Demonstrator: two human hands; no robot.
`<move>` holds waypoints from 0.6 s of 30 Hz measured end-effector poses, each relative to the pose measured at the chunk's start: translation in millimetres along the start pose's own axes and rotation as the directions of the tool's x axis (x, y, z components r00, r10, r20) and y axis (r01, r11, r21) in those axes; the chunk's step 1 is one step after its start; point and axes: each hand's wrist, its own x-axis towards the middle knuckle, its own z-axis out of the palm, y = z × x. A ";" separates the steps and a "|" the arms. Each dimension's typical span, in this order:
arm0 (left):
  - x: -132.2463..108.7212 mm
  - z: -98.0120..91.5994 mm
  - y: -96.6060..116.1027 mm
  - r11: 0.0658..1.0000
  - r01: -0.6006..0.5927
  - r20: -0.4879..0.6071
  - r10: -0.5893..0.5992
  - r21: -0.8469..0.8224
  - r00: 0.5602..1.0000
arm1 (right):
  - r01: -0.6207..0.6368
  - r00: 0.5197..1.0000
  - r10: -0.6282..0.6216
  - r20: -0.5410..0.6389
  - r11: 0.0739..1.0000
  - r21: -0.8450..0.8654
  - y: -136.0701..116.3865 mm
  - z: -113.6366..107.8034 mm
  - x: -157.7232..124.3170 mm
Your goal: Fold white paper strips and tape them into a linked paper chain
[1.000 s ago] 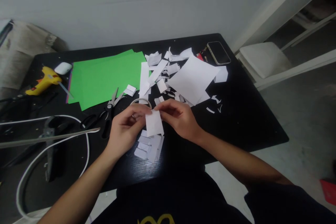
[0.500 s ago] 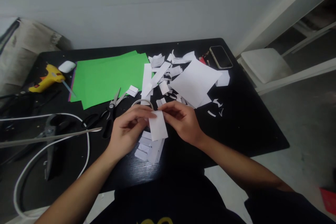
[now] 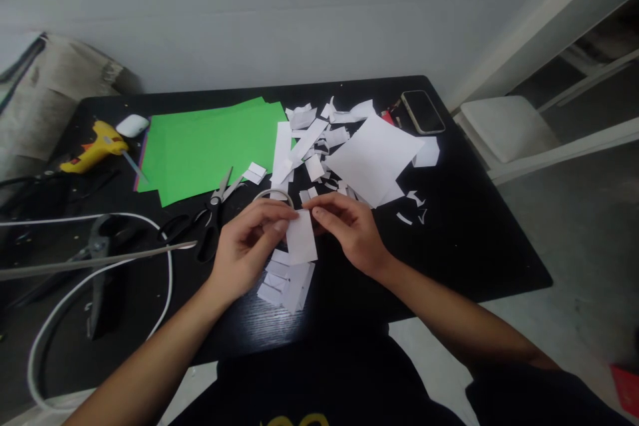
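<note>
A small white paper piece [image 3: 301, 238] hangs between my hands over the near middle of the black table. My left hand [image 3: 249, 239] pinches its upper left corner between thumb and fingers. At its upper right edge, the fingertips of my right hand [image 3: 349, 227] are closed on the paper, the thumb lying close to the index finger. Below it several folded white paper pieces [image 3: 287, 283] lie on the table. A ring-shaped roll [image 3: 273, 193], partly hidden by my left hand, sits just beyond. Open scissors [image 3: 215, 203] rest to its left.
Green sheets [image 3: 210, 146] lie at the back left, near a yellow glue gun [image 3: 102, 146] and a white case [image 3: 132, 125]. White scraps and a large white sheet [image 3: 374, 156] cover the back middle. A phone [image 3: 423, 112] is at back right; pliers [image 3: 100, 273] and a white cable [image 3: 170, 273] are left.
The held paper has tilted slightly and its lower edge has risen a little. My right thumb has shifted up near its top edge. The view has moved slightly.
</note>
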 end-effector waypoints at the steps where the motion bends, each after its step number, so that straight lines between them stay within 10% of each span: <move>1: 0.5 1.3 0.6 1.000 -0.007 -0.007 0.007 0.006 1.000 | -0.008 1.000 0.008 -0.002 1.000 -0.007 0.2 0.3 0.3; 18: 5.4 7.6 0.0 0.988 0.138 -0.134 -0.148 -0.075 0.980 | 0.008 0.997 -0.011 0.071 0.999 0.040 0.7 1.5 -0.3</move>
